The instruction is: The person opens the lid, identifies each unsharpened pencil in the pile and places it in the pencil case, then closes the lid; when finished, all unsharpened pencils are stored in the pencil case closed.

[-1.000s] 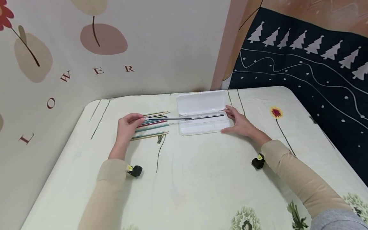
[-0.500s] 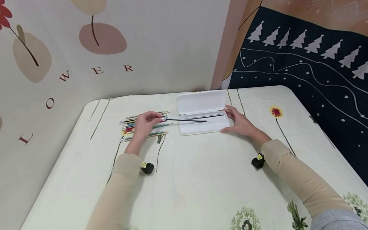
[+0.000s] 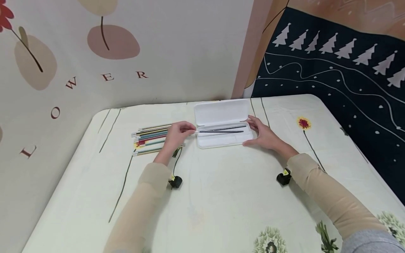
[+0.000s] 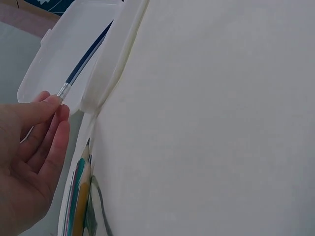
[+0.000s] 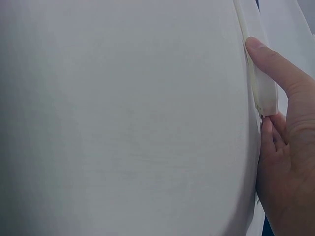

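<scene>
A white pencil case (image 3: 217, 142) stands on the table with its lid (image 3: 221, 112) raised at the back. My left hand (image 3: 178, 136) pinches a dark pencil (image 4: 84, 61) near its silver ferrule, between thumb and fingers; the end is hidden in the grip. The pencil's length reaches over the case's tray, beside another dark pencil (image 3: 238, 127) inside. Whether the held one touches the tray floor I cannot tell. My right hand (image 3: 265, 135) holds the case's right end, thumb at the front edge and fingers at the back corner.
Several coloured pencils (image 3: 150, 133) lie side by side left of the case, partly under my left hand. The table (image 3: 218, 196) has a flower-printed cloth. A printed wall hanging (image 3: 190, 63) rises behind it, with a dark tree-patterned cloth (image 3: 335, 77) at the right.
My left hand has moved right with the dark pencil, from over the loose pencils to the case's left edge. The pencil has moved over the tray. My right hand has stayed put.
</scene>
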A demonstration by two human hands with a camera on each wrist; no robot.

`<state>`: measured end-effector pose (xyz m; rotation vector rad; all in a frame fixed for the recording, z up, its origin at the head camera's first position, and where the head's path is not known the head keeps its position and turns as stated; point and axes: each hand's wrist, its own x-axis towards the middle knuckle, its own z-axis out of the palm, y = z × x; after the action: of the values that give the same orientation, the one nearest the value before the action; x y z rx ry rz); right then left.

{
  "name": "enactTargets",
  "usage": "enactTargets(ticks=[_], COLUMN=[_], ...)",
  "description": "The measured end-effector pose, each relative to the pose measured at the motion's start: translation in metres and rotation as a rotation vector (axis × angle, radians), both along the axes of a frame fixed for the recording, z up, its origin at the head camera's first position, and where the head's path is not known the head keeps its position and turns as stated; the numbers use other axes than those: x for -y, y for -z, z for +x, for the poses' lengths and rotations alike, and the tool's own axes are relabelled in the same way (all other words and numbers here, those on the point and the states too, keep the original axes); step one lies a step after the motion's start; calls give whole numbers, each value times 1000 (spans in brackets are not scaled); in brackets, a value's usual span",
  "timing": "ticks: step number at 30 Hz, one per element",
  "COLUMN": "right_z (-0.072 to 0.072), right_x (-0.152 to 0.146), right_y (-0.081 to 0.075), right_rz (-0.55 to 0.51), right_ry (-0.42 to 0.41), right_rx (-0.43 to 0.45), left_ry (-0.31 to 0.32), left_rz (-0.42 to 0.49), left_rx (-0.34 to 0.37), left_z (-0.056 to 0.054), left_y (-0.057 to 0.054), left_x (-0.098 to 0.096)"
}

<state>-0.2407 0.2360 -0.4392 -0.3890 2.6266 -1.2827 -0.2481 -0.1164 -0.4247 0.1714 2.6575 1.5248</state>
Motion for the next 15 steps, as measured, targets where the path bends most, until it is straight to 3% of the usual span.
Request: enactTargets(ticks=[9, 15], right_z=[-1, 0], right_x=[0, -1], right_y=[-1, 0], right_rz=[7, -11], right_ry=[0, -14], right_rx=[3, 0], left_ry=[23, 41], left_rz=[1, -2], left_rx=[-1, -6], left_z=[-1, 0], left_y=[-1, -1], left_x=[-16, -16])
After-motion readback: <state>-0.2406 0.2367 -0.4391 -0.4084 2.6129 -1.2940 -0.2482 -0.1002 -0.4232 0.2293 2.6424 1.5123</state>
